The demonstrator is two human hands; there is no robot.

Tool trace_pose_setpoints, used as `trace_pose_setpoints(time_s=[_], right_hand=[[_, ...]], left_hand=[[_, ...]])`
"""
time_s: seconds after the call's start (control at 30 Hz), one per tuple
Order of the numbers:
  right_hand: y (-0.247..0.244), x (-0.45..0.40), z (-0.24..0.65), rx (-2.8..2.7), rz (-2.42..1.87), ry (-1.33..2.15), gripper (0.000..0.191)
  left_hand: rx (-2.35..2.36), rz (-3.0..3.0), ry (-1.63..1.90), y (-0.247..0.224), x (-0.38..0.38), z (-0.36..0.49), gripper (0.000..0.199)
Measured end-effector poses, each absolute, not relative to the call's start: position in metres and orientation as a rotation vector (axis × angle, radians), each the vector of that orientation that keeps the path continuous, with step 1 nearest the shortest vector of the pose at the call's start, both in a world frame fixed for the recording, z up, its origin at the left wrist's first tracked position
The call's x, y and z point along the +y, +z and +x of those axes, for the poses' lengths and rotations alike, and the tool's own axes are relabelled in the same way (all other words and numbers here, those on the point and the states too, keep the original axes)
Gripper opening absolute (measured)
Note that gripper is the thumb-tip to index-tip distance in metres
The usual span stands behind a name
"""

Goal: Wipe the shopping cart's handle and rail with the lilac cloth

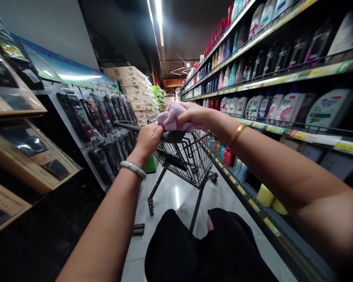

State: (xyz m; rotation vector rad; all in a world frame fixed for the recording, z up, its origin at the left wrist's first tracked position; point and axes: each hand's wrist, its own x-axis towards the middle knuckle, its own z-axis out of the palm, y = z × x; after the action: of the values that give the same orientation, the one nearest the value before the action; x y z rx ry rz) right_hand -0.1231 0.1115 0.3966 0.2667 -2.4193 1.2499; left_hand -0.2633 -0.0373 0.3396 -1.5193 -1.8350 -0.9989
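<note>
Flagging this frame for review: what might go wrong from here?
The cart stands on casters, so it might roll if the left hand loosens at the handle.
Its basket is near the lower shelf and could bump the bottles.
The lilac cloth, bunched in the right hand, might slip.

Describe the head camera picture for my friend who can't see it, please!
A person's right hand holds a crumpled lilac cloth at the handle of a shopping cart, and the left hand grips the handle. Shelves of bottles line the picture's right side; packages hang on the left.
</note>
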Motion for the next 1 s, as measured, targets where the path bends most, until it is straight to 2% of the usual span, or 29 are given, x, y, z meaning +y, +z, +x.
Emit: trace_pose_setpoints(time_s=[0.1,0.23,0.37,0.57,0.67,0.77,0.9,1.0], right_hand=[[0.385,0.095,-0.103,-2.319,0.23,1.011,0.049],[0.342,0.098,-0.088,-2.215,0.165,0.628,0.041],[0.299,0.114,-0.086,-2.154,0.141,0.477,0.042],[0.305,0.092,-0.094,-1.994,0.154,0.383,0.045],[0.31,0.078,-0.106,-1.883,0.165,0.269,0.051],[0.289,0.087,-0.118,-1.839,0.227,0.2,0.054],[0.242,0.113,-0.129,-1.794,0.189,0.307,0.042],[0.234,0.114,-0.136,-1.693,0.086,0.46,0.037]], left_hand=[[-1.847,-1.534,-1.026,0.34,-0.039,-0.27,0.041],[-1.873,-1.559,-0.987,0.341,-0.043,-0.275,0.042],[-1.896,-1.573,-0.975,0.342,-0.05,-0.275,0.044],[-1.758,-1.514,-1.265,0.355,-0.054,-0.232,0.047],[-1.81,-1.392,-1.056,0.36,-0.045,-0.206,0.05],[-1.912,-1.232,-0.725,0.36,-0.034,-0.198,0.056],[-2.03,-1.14,-0.417,0.356,-0.025,-0.205,0.067],[-2.029,-1.061,-0.367,0.354,-0.021,-0.212,0.068]])
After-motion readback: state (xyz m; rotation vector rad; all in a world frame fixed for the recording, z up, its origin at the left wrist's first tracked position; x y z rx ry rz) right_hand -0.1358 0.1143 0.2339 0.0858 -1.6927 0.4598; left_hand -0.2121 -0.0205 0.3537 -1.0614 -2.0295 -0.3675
